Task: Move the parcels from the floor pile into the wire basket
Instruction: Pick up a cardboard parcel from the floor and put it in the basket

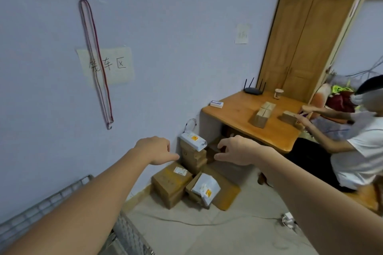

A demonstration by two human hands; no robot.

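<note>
Parcels (192, 172) sit heaped on the floor in the corner where the wall meets the desk (248, 118): a stack of brown boxes (193, 156) topped by a white bag (193, 141), a bigger box (171, 184) in front of it, and another white bag (206, 188) lying on flattened cardboard (226, 190). From the head camera I see both my arms stretched out toward that heap. My left hand (155, 150) hangs in the air left of the stack, thumb out, the other fingers hidden behind the back of the hand, holding nothing I can see. My right hand (238, 150) hovers right of the stack with its fingers loosely bent and apart, also empty. Neither touches a parcel. The basket (62, 194) is at the lower left under my left forearm, against the wall; only its wire rim and some mesh show. On the desk stand a router (251, 89), a cup (278, 93) and more boxes (263, 115), where a second person (356, 141) in a white shirt works seated.
</note>
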